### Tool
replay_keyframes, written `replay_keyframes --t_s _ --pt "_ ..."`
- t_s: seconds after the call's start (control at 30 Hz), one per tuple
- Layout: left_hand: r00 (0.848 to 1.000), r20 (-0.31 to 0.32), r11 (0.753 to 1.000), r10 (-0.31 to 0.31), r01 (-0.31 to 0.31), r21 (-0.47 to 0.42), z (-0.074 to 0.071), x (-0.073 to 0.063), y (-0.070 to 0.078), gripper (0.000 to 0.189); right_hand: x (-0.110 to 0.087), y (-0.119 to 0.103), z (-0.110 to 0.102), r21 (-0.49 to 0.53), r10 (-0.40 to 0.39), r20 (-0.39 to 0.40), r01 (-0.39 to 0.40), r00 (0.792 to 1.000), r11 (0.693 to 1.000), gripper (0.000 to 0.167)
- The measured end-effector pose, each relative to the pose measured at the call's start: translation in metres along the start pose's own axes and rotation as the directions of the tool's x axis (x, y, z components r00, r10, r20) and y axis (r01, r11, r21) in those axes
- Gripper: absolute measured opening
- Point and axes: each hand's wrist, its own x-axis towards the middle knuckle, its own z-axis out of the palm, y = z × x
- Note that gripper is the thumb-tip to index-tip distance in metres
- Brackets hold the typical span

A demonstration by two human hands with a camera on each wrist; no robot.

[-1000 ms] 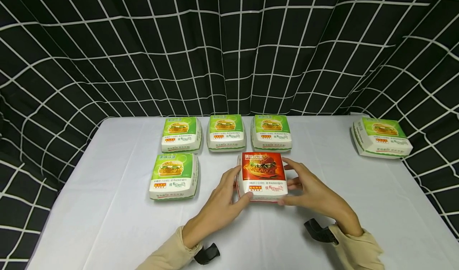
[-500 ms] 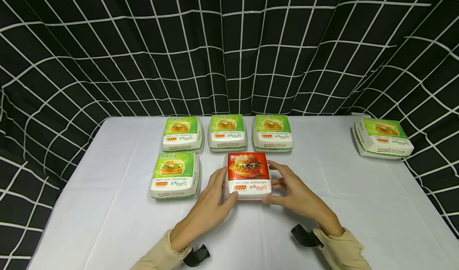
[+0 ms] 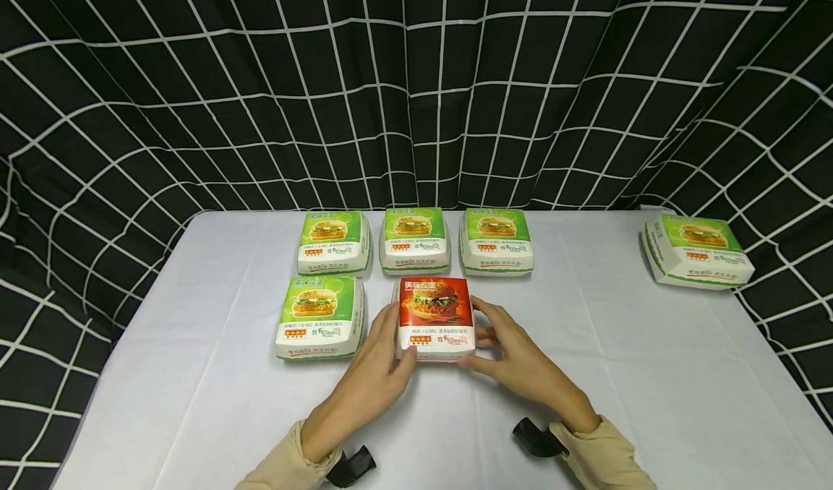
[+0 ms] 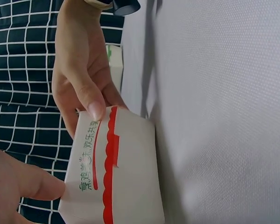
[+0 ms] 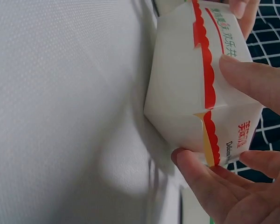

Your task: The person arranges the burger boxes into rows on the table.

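Note:
Both hands hold a red and white burger box point(image 3: 434, 309) between them near the middle of the table. My left hand point(image 3: 367, 378) grips its left side, thumb at the near left corner. On the opposite side, my right hand point(image 3: 523, 363) has its thumb at the near right corner and its fingers along the side. The right wrist view shows the right hand's fingers point(image 5: 200, 172) at the box's lower flap. In the left wrist view the box's white front point(image 4: 135, 163) with a scalloped red edge faces the camera. A green burger box point(image 3: 320, 316) sits just left of the left hand.
Along the back stand three more green burger boxes: a left one point(image 3: 333, 243), a middle one point(image 3: 414, 241) and a right one point(image 3: 497, 241). Another green box point(image 3: 698, 251) is at the table's far right edge. A black curtain point(image 3: 423, 100) with white grid lines surrounds the white tablecloth point(image 3: 195, 403).
Both hands have moved left with the red burger box, bringing it closer to the green box on the left. The green boxes keep their places on the table.

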Motion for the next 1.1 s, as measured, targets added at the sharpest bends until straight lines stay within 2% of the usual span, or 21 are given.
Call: replay_keyframes --t_s 0.17,0.6,0.93,1.1 --pt "1.0 -0.02 0.999 0.007 -0.006 0.038 0.0 -0.001 -0.001 0.068 0.003 -0.001 0.005 -0.017 0.004 -0.004 -0.004 1.0 1.0 0.085" --pt "0.988 -0.08 0.983 0.134 -0.122 0.138 -0.004 0.0 -0.001 0.051 0.008 -0.003 0.015 -0.06 -0.018 -0.06 0.015 0.998 0.998 0.08" --pt "0.984 -0.092 0.979 0.151 -0.136 0.153 -0.006 0.0 -0.002 0.048 0.012 -0.003 0.017 -0.038 -0.021 -0.063 0.019 0.998 0.999 0.08" --pt "0.979 -0.098 0.971 0.178 -0.159 0.179 -0.007 0.001 -0.002 0.045 0.014 -0.005 0.019 -0.039 -0.016 -0.063 0.013 0.998 0.999 0.08"
